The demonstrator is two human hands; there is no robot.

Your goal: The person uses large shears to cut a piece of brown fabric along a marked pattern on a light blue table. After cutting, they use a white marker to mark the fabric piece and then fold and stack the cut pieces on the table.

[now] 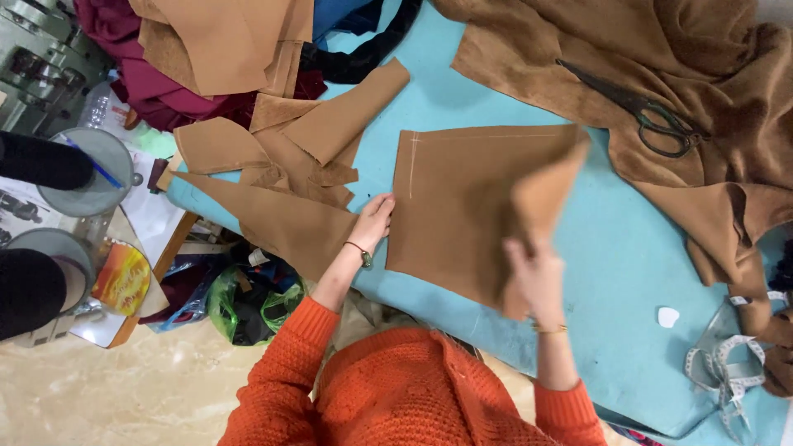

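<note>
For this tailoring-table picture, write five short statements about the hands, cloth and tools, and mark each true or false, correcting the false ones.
1. The right hand lifts an edge of the tan cloth piece. True.
2. The left hand holds the scissors. False: it rests at the piece's left edge; the scissors lie untouched on the brown fabric.
3. The table is blue. True.
4. A chalk line marks the piece. True.
5. The measuring tape lies across the piece. False: it lies at the table's right edge.

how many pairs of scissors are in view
1: the dark scissors lie on the brown fabric pile at upper right of the blue table. Others may be hidden under cloth.
</note>
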